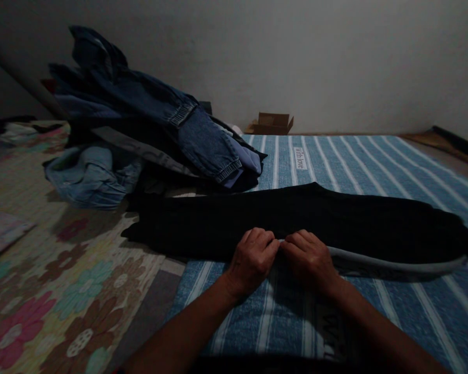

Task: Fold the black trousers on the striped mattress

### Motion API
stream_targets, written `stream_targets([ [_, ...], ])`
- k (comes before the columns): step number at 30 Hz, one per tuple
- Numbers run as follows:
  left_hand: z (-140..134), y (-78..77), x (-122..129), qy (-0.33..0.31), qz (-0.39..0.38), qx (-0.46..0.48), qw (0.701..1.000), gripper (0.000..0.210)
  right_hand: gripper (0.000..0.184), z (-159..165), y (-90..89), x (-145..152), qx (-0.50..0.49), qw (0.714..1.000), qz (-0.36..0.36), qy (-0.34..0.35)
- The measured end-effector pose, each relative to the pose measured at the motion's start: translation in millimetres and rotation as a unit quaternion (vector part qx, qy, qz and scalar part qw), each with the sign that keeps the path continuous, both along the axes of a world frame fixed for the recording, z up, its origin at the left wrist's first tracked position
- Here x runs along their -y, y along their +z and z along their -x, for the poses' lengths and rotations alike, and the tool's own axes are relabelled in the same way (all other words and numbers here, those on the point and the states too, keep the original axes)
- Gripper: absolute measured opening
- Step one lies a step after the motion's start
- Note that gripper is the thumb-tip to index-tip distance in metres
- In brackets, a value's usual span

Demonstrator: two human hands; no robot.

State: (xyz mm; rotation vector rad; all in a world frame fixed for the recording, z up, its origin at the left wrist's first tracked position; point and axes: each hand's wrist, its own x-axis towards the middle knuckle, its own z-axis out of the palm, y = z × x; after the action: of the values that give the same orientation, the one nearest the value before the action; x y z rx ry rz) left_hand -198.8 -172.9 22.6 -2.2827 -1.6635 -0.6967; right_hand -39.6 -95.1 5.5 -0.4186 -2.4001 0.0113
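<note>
Back left of our grip, we've got a clothes heap (152, 153) topped with an elastic-cuffed denim garment (144, 98). Our left hand (253, 259) and, just beside it, right hand (309, 259) seem to be pinching the near edge of a black garment (226, 218), laid out both ways, grey trim (393, 264) showing to the right. Looks like edge-straightening to us; next move probably calls for level pinches.
</note>
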Motion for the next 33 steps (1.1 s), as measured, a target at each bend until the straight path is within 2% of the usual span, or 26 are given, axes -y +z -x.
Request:
stream_targets([
  [7,-1.0,-5.9,1.9,0.002,-0.003,-0.017,1.0,0.022,0.023,-2.8,-2.2,0.1,0.022,0.999,0.018,0.022],
  [14,-1.8,-8.7,6.6,-0.003,0.015,-0.036,0.999,0.023,0.022,-13.3,12.3,-7.8,0.055,0.99,0.126,0.041],
  [16,-1.6,-9.4,7.1,-0.006,0.017,-0.038,0.999,0.022,0.021,-15.9,15.8,-17.0,0.068,0.988,0.138,0.01],
  [19,-1.0,-11.0,7.3,-0.008,0.013,-0.039,0.999,0.02,0.011,-14.7,20.2,-33.7,0.133,0.979,0.129,-0.083],
  [21,-0.5,-12.1,7.3,-0.01,0.01,-0.038,0.999,0.019,0.006,-10.1,23.7,-45.1,0.193,0.964,0.112,-0.142],
  [24,0.1,-13.0,7.5,-0.014,0.012,-0.036,0.999,0.018,0.012,0.3,29.7,-61.6,0.278,0.934,0.095,-0.201],
  [28,0.6,-14.0,8.0,-0.015,0.018,-0.03,0.999,0.016,0.014,15.0,34.7,-82.5,0.32,0.913,0.091,-0.235],
  [33,0.8,-15.9,8.2,-0.01,0.015,-0.022,1.0,0.016,0.021,30.2,35.3,-99.7,0.358,0.9,0.094,-0.231],
])
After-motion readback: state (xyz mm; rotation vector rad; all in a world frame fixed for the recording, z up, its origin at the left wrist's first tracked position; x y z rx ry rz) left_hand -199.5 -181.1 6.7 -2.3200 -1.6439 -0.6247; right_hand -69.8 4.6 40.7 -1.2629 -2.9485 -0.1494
